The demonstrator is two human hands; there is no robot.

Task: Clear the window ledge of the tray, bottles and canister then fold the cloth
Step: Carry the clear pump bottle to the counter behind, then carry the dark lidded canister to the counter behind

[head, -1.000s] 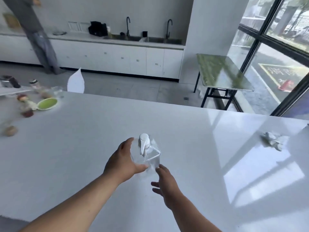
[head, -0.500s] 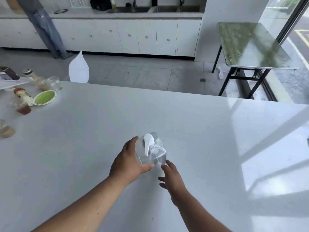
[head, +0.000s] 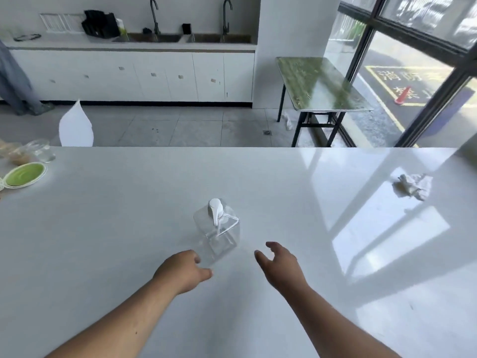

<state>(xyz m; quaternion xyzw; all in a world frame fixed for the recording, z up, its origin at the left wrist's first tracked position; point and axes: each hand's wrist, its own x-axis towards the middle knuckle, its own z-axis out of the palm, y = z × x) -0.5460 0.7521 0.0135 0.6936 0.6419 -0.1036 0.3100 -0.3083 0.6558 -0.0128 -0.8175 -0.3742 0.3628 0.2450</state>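
A clear, square-sided plastic bottle (head: 219,235) with a white pump head (head: 215,211) stands upright near the middle of a wide, glossy white counter (head: 129,215). The bottle looks empty or nearly so; its pump spout points toward the viewer. Nothing is touching its top or far sides.

Two bare forearms reach in from the bottom edge. The left hand (head: 182,272) sits at about 7 o'clock from the bottle, fingers loosely curled, knuckles just beside the bottle's near lower corner; whether they touch it cannot be told. It holds nothing. The right hand (head: 280,262) is at about 4 o'clock from the bottle, clearly apart from it, palm turned inward with fingers spread and relaxed, also holding nothing.

At about 2 o'clock from the bottle, well apart and near the counter's right edge, lies a crumpled white cloth (head: 413,186) in a patch of sunlight. Nothing lies between the bottle and the cloth.

At about 10 o'clock, at the counter's far left edge, sits a round green lid or dish (head: 24,174), with a clear glass jar (head: 42,151) and blurred jars of brownish contents just behind it. A white pointed chair back (head: 75,125) rises behind the counter's far edge.

Beyond the counter are a grey tiled floor, white cabinets (head: 154,76) with two sinks and black taps, a green-topped folding table (head: 320,83) at 1 o'clock, and large black-framed windows (head: 413,47) at upper right.
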